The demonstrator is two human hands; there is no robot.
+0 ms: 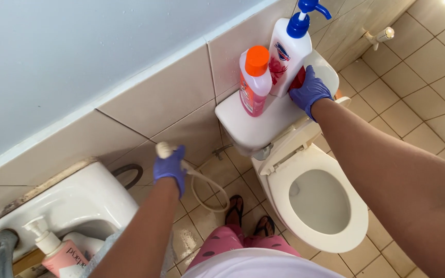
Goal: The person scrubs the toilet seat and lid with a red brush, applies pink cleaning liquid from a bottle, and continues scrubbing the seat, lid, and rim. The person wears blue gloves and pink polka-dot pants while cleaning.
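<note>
Tank lid wiping in hand: red cloth clamped by right hand, sprayer gripped by left hand; bottles likely need shifting next.

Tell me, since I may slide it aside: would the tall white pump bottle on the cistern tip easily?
Probably: the pump bottle is tall and narrow. The smooth cistern lid likely lets it slide. The right hand touches its base.

Beige tiled floor, tiled lower wall, pale painted upper wall, white washbasin
</note>
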